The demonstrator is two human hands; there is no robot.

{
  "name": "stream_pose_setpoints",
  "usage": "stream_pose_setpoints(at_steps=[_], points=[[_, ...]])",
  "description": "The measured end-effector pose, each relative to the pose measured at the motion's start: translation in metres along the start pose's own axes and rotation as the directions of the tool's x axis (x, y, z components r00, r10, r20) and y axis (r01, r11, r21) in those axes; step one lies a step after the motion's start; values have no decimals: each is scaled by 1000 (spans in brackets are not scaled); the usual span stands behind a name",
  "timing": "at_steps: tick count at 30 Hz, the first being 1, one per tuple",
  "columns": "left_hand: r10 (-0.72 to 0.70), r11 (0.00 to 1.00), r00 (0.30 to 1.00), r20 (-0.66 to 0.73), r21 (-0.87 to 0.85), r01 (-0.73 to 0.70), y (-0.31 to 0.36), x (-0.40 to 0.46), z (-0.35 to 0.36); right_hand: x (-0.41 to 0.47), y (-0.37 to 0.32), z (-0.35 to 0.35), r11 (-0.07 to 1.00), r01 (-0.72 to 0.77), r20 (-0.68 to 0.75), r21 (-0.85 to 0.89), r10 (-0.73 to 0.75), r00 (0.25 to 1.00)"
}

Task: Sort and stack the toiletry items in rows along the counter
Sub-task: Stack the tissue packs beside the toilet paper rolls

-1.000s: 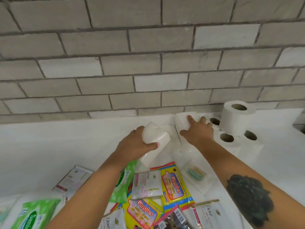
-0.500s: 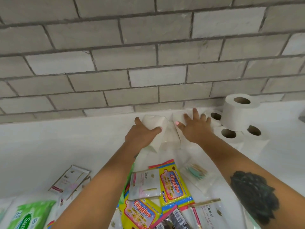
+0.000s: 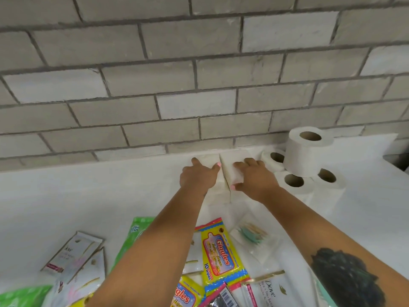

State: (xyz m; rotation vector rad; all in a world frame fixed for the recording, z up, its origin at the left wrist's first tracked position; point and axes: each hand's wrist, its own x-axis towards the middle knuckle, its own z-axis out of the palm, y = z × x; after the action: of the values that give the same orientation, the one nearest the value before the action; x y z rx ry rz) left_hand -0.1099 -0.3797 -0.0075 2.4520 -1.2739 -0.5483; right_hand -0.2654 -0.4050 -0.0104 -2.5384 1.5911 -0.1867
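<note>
Two white tissue packs stand side by side against the tiled wall on the white counter (image 3: 88,196). My left hand (image 3: 198,178) grips the left tissue pack (image 3: 208,161) from above. My right hand (image 3: 256,179) clasps the right tissue pack (image 3: 232,167), thumb on its front face. The two packs touch along a thin seam. Just to the right stand the toilet rolls (image 3: 306,151), one stacked on three others.
A loose pile lies near me: yellow Giggles wipes packs (image 3: 221,255), Dove sachets (image 3: 73,253), green wipes packs (image 3: 132,238), a clear bag of cotton buds (image 3: 254,238). The grey brick wall (image 3: 199,74) bounds the counter at the back.
My left hand carried its tissue pack forward to the wall and set it against the right pack. My right hand shifted from resting flat to clasping its pack.
</note>
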Motion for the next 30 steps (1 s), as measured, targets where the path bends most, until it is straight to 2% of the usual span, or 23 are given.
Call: stream_pose_setpoints(at_steps=[3,5,9,14,20,30], points=[[34,999,998,56,-22,-32,-1,7,0,2,3,2,1000,-3,-8,6,3,1000],[57,994,992,116,-104,-45,-5,10,-3,4,5,3,1000,-6,-16,12,6,1000],[210,947,961,180,-281,-154,-15,10,-8,6,5,3,1000,-4,-30,25,4,1000],[366,930,922,127,-71,-360,-28,6,-7,7,4,1,1000,-7,-36,1,7,999],[405,908,914,27,107,-406,-33,-1,-2,5,4,3,1000,-9,-47,7,10,999],[429,863,903,37,279,-421,-31,-1,4,6,4,7,1000,-19,-51,16,20,999]])
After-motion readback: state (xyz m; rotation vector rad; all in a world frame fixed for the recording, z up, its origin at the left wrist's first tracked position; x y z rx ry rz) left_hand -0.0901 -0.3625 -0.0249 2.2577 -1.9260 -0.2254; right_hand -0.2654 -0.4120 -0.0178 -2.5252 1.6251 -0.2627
